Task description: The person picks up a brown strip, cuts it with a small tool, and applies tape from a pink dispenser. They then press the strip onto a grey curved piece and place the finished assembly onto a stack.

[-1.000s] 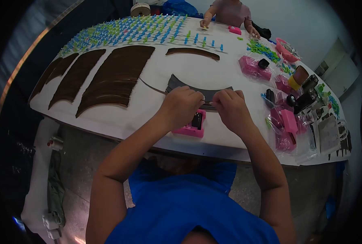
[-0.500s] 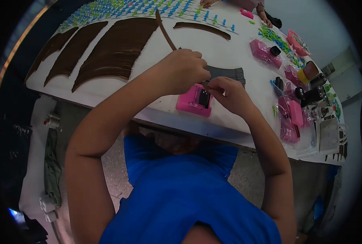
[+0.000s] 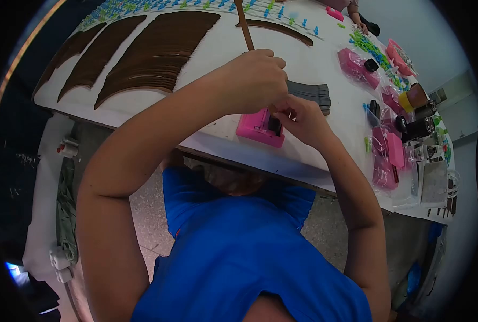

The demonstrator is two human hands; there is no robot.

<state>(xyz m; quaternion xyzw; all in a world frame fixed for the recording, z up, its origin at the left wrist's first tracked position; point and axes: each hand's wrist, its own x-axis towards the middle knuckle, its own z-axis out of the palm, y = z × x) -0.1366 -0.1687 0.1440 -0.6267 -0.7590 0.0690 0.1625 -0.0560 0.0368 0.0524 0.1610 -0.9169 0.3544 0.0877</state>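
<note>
My left hand [image 3: 263,78] is closed around a long, thin brown strip [image 3: 244,28], whose upper part sticks up and away from me past the knuckles. My right hand [image 3: 306,119] is closed, thumb and fingers pinching at a brown end just below my left hand. Both hands meet above a pink tape-dispenser-like device [image 3: 256,130] with a dark part inside, partly covered by my fingers. A stack of grey strips [image 3: 315,94] lies just behind my right hand.
Fanned piles of brown strips [image 3: 153,51] lie to the left, and another brown strip [image 3: 282,29] farther back. Blue and green clips [image 3: 303,21] line the far side. Pink packages [image 3: 359,67] and a black bottle [image 3: 418,127] stand right. Another person's hand [image 3: 361,26] rests at the far edge.
My left hand has shifted slightly right and away from me, and the brown strip stands more upright. My right hand has drawn closer under it. The view has shifted a little.
</note>
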